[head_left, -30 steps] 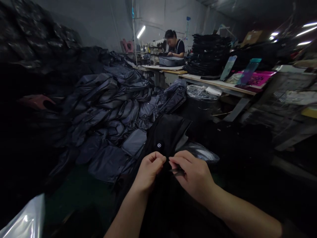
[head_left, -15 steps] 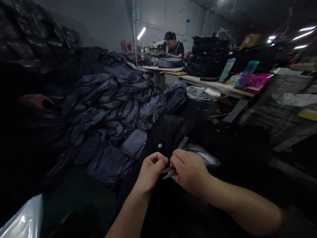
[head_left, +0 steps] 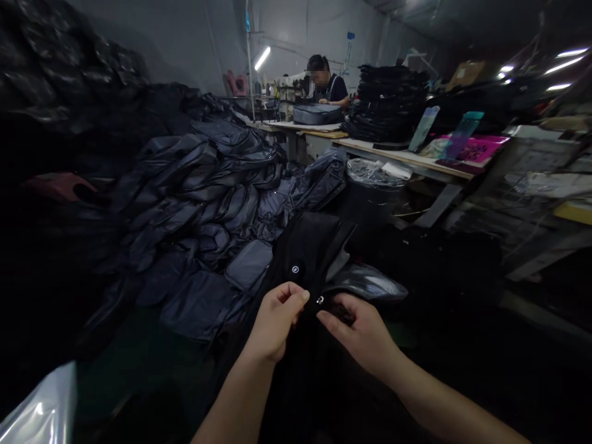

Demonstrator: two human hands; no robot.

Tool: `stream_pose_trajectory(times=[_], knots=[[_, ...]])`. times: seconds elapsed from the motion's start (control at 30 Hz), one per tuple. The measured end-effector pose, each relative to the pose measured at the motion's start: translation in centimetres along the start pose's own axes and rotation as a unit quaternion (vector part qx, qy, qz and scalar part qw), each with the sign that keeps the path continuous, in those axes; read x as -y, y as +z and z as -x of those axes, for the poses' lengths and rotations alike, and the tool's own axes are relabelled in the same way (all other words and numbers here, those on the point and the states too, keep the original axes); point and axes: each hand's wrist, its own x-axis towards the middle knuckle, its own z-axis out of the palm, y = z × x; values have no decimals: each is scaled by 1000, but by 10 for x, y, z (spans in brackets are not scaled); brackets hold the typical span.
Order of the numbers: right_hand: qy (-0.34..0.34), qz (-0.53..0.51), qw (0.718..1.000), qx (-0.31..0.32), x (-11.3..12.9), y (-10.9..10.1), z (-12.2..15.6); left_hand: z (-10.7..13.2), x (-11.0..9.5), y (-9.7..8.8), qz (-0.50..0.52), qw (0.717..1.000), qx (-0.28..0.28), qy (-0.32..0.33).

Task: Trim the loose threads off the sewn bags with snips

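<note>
A black bag with a small round white logo lies in front of me. My left hand is closed in a pinch at its edge, thumb pressed against the index finger just below the logo. To the right of that pinch, a small shiny metal piece, which looks like a zipper pull, shows against the black cloth. My right hand curls around dark material at the bag's edge, with its thumb apart from the index finger. Its palm is partly hidden, and no blades show there.
Dark grey bags form a large heap to the left. Clear plastic lies beyond my right hand, and more plastic is at lower left. A lined bin stands by the workbench, where a person works.
The scissor-like blades seen earlier in my right hand no longer show. That hand has dropped slightly, and its fingers have opened around dark material. My left hand keeps its pinch.
</note>
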Motion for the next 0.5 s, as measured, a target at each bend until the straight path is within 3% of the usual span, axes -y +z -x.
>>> stream_pose_trajectory(times=[0.3,0.5], knots=[[51,-175,983,1,-9,6,-22,7,-6,-8,-162,986,38,25],[76,-183,980,35,-6,1,-16,2,0,-10,-144,989,40,10]])
